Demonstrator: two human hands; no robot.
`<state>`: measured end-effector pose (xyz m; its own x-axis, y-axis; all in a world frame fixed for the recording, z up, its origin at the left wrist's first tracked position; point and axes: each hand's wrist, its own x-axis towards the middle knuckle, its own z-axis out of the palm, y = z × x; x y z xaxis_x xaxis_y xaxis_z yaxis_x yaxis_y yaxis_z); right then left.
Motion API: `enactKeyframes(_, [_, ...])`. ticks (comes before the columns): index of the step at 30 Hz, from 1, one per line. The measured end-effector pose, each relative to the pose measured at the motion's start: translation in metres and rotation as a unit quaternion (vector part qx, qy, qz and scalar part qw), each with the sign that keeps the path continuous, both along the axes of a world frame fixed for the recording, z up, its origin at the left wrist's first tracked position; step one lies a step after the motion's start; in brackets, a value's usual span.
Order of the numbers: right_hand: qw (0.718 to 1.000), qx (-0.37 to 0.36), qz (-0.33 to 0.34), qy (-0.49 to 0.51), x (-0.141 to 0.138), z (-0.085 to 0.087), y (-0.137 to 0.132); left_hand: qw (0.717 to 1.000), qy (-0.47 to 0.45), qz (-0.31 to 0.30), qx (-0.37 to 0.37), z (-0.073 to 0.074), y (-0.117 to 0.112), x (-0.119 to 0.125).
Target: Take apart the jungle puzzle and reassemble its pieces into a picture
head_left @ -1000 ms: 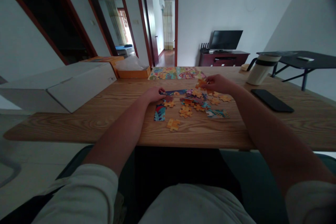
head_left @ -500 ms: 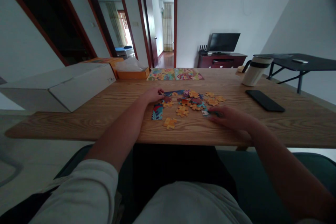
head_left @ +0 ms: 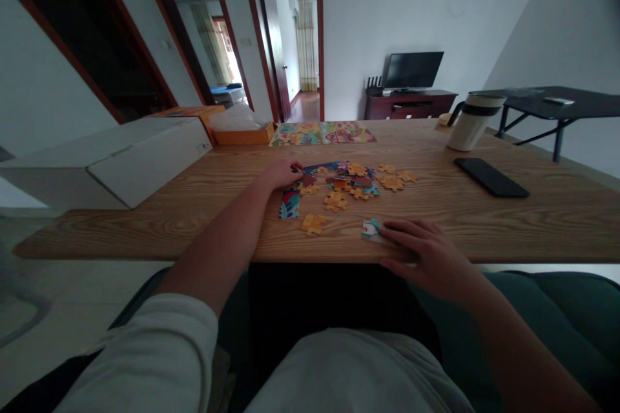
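Note:
Several orange and multicoloured puzzle pieces (head_left: 356, 184) lie scattered mid-table on the wooden table (head_left: 194, 213). My left hand (head_left: 281, 173) rests at the left edge of the pile, fingers curled on a dark piece beside a joined blue strip (head_left: 320, 168). My right hand (head_left: 426, 251) lies at the table's near edge, fingers stretched flat over a joined teal-and-white section (head_left: 371, 228), of which only the left end shows. One loose orange piece (head_left: 313, 224) and a joined colourful section (head_left: 289, 202) sit between my hands.
A white box (head_left: 121, 158) and an orange box (head_left: 242, 132) stand at the left. Two picture sheets (head_left: 322, 133) lie at the far edge. A white mug (head_left: 469, 122) and a black phone (head_left: 491, 177) are at the right. A TV stands beyond.
My right hand left the far side of the pile, came back to the near edge and dragged the teal-and-white section toward me. My left hand stayed put.

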<state>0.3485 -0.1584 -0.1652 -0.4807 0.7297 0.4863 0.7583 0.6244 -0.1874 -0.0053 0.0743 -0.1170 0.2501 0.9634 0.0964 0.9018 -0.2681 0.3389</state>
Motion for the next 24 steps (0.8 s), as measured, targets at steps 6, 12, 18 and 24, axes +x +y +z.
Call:
enactKeyframes(6, [0.997,0.014,0.066,0.042,-0.009,0.001,-0.014,1.0,-0.004,-0.002,-0.006,0.001,-0.001,0.001])
enactKeyframes(12, [0.996,0.005,0.041,0.085,-0.014,0.032,0.011,1.0,0.001,0.008,-0.007,0.004,-0.005,0.003])
enactKeyframes(18, [0.998,0.037,-0.015,0.044,-0.027,0.083,0.069,1.0,0.001,-0.003,0.0,0.001,-0.001,0.001])
enactKeyframes(24, [0.982,0.065,-0.107,0.138,-0.043,0.127,0.139,1.0,-0.008,-0.006,-0.004,-0.001,0.001,-0.001])
